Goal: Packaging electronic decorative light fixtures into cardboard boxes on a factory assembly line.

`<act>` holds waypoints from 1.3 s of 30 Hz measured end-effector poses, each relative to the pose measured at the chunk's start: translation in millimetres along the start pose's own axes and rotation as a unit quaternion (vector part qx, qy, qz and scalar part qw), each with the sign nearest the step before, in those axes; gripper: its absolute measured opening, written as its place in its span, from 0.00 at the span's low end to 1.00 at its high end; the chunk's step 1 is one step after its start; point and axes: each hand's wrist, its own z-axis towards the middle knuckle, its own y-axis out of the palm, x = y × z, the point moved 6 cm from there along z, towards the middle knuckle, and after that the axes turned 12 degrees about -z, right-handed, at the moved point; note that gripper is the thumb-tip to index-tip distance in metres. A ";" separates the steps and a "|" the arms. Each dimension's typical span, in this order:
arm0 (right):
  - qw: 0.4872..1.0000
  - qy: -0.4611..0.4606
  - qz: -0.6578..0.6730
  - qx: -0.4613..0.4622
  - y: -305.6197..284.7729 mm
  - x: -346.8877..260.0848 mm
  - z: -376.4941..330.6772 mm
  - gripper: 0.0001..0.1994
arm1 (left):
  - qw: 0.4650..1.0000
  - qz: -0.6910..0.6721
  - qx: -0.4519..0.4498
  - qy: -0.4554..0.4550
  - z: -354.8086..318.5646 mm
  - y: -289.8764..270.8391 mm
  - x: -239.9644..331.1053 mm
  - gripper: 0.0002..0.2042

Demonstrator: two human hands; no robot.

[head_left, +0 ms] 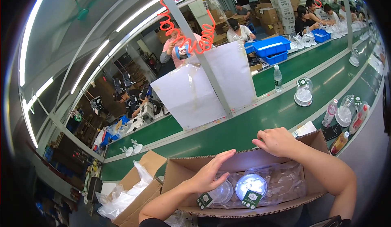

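Note:
An open cardboard carton (260,211) lies below me, lined with clear plastic film (287,182). Inside it, a round clear-and-white lamp-like item (251,185) glows white, with a green square tag (251,199). Beside it on the left is a similar unlit item (223,192), with a dark green tag (204,201) next to it. My left hand (214,172) hovers over the carton's left part, fingers stretched and holding nothing. At the far rim, my right hand (277,141) has its fingers curled; anything inside them is hidden.
A smaller carton (140,200) with white plastic bags (126,194) stands at left. Beyond runs a green conveyor belt (244,125), carrying a domed item (303,94) and a water bottle (277,79). Drink bottles (340,142) and a phone (332,132) sit at right. Co-workers (240,30) sit across.

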 end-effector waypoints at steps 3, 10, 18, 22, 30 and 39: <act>1.000 0.001 -0.006 -0.012 -1.5 -1.6 0.1 0.26 | 1.000 0.004 -0.004 -0.005 -0.7 0.8 -2.4 0.37; 1.000 -0.001 -0.011 -0.029 -1.6 -1.0 0.1 0.26 | 1.000 0.008 -0.001 -0.003 -0.8 0.9 -3.6 0.37; 1.000 0.001 0.003 -0.024 -1.8 -0.4 0.9 0.25 | 0.999 0.040 -0.019 0.009 0.0 0.6 -3.1 0.39; 0.998 0.019 0.018 -0.050 -7.1 -1.1 1.3 0.24 | 0.998 0.063 -0.023 -0.001 -0.3 3.4 -4.1 0.40; 0.995 0.054 0.056 -0.064 -5.6 2.6 -0.4 0.20 | 0.988 0.141 -0.039 -0.042 0.3 7.9 -5.4 0.39; 0.984 0.051 0.152 -0.083 3.7 13.4 1.4 0.16 | 0.980 0.186 -0.055 -0.033 2.8 8.8 -6.8 0.37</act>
